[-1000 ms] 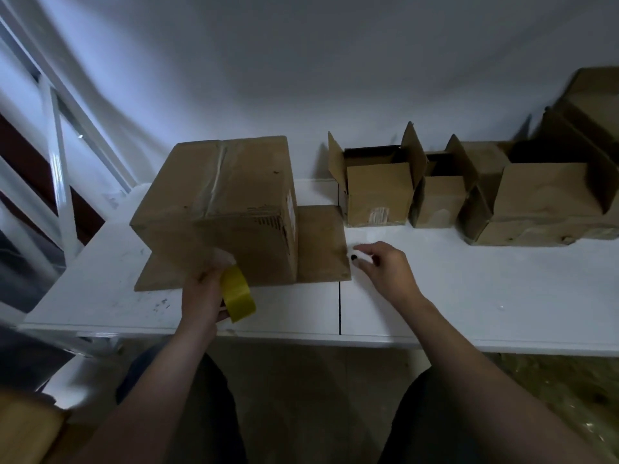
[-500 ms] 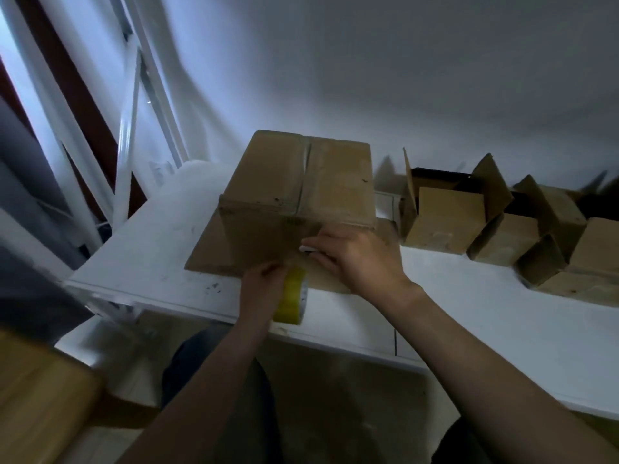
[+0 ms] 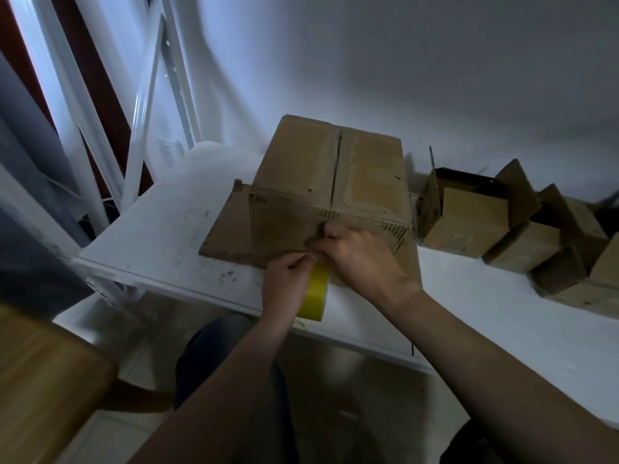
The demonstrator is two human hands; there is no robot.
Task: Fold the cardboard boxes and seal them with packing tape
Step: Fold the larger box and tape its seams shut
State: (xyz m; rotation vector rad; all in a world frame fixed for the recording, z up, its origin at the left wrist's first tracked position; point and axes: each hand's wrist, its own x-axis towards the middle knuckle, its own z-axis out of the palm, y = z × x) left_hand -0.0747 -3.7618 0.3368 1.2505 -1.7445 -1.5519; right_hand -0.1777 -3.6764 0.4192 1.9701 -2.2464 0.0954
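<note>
Under the fingers [image 3: 330,234] of the right hand [image 3: 360,259], which are pinching its loose end, the left hand [image 3: 288,283] is gripping the yellow tape roll [image 3: 315,293] before the folded cardboard box [image 3: 301,169]. Sealing is seemingly just starting, and the smaller boxes [image 3: 469,222] are waiting open.

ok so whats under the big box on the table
Flat cardboard lies under the big box on the white table, sticking out at its left and right. Whether it is a loose sheet or the box's own flaps cannot be told; the box covers the rest.
</note>
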